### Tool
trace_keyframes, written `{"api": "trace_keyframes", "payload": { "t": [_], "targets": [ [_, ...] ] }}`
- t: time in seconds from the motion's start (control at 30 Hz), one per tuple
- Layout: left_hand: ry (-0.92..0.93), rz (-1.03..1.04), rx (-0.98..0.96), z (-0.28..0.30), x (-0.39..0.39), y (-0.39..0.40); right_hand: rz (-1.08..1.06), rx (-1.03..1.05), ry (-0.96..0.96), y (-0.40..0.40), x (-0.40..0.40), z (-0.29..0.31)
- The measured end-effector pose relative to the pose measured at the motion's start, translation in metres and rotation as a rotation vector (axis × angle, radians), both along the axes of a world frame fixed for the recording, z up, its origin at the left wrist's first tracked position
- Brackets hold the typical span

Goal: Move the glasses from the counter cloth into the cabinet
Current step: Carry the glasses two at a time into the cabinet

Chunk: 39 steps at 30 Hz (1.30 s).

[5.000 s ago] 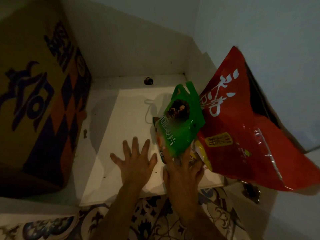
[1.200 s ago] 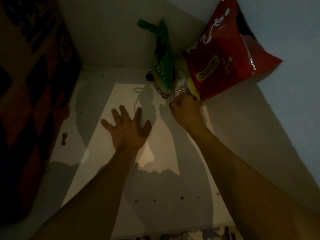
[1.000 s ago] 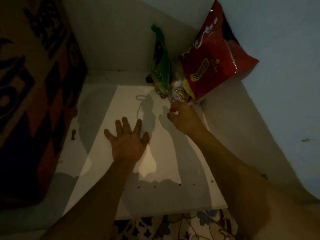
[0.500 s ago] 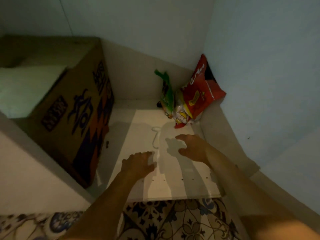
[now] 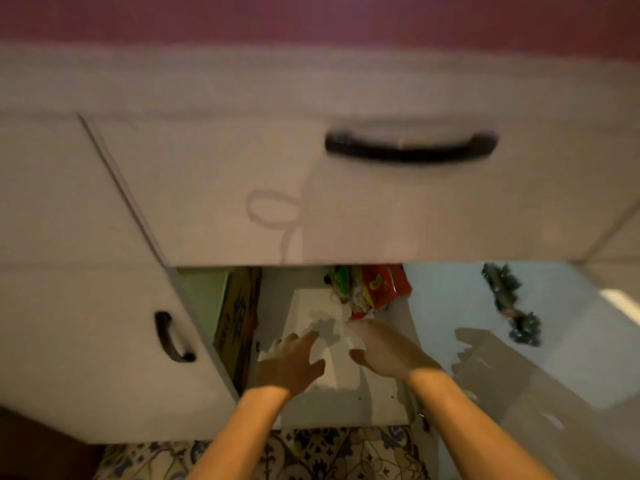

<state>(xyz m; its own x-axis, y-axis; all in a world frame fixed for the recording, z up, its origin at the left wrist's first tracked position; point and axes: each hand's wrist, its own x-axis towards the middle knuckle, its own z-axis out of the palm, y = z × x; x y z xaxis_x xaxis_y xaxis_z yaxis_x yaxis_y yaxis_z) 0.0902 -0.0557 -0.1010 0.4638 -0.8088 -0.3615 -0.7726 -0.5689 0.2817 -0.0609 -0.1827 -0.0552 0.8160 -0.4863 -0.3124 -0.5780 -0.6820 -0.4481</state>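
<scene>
Both hands, left hand [image 5: 291, 362] and right hand [image 5: 384, 351], pull back from the snack bags [image 5: 370, 289], open and empty; unseen glasses are likely fragile, gripped at the body.

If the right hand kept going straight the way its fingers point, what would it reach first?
Most likely the snack bags: the right hand points into the cabinet toward the red bag at the back right corner, with only bare white shelf between. Blur and unclear depth leave the gap uncertain.

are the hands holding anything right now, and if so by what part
Nothing is held. The left hand and right hand are both open and empty over the white cabinet floor, near the red snack bag.
</scene>
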Motion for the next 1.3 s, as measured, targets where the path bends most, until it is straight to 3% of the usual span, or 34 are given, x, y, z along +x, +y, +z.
{"api": "trace_keyframes", "payload": {
  "t": [0.17,0.43,0.77,1.0,1.3],
  "targets": [
    [0.041,0.016,0.144,0.117,-0.027,0.036,-0.037,0.035,0.227,0.038,-0.019,0.108],
    [0.026,0.038,0.079,0.290,-0.056,0.087,-0.020,0.026,0.182,0.078,-0.057,0.246],
    [0.000,-0.049,-0.047,0.500,-0.050,0.088,0.022,-0.080,0.115,0.081,-0.059,0.470],
    [-0.119,-0.063,-0.299,0.600,-0.012,0.062,-0.025,-0.234,-0.006,0.064,-0.028,0.570],
    [-0.210,-0.129,-0.447,0.676,0.026,0.028,-0.139,-0.345,-0.169,0.043,0.004,0.637]
  ]
}}
